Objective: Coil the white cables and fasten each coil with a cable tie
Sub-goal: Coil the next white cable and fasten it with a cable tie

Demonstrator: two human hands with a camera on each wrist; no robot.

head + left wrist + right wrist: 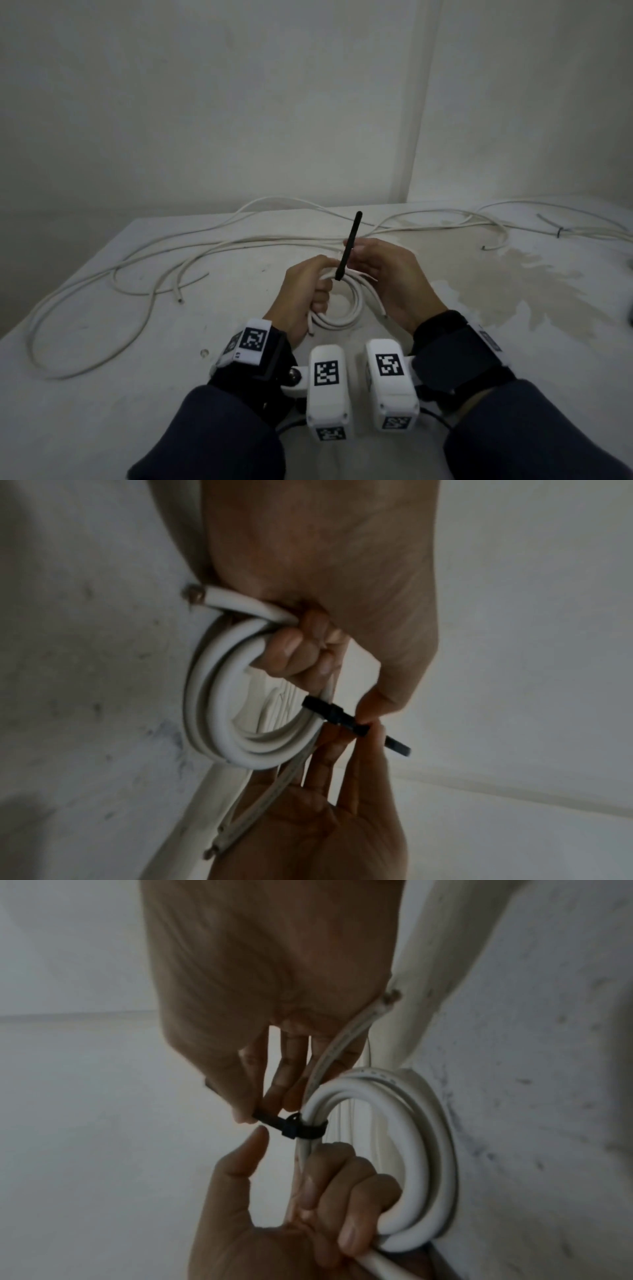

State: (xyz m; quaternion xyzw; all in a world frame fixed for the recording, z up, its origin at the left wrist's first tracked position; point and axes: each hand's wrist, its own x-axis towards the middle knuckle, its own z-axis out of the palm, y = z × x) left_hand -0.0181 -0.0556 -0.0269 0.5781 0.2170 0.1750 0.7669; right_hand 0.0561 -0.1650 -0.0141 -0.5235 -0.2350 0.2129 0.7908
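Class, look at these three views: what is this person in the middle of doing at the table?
A person is fastening a coiled white cable with a black cable tie. The left hand grips the coil, fingers curled through its loops. The right hand pinches the tie's free tail, which sticks up; the band already wraps the coil and passes through its head. More white cables lie loose on the table, still uncoiled.

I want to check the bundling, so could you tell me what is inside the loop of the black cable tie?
The black cable tie wraps the white coil's strands, three or so. The coil's far side of the loop is hidden.
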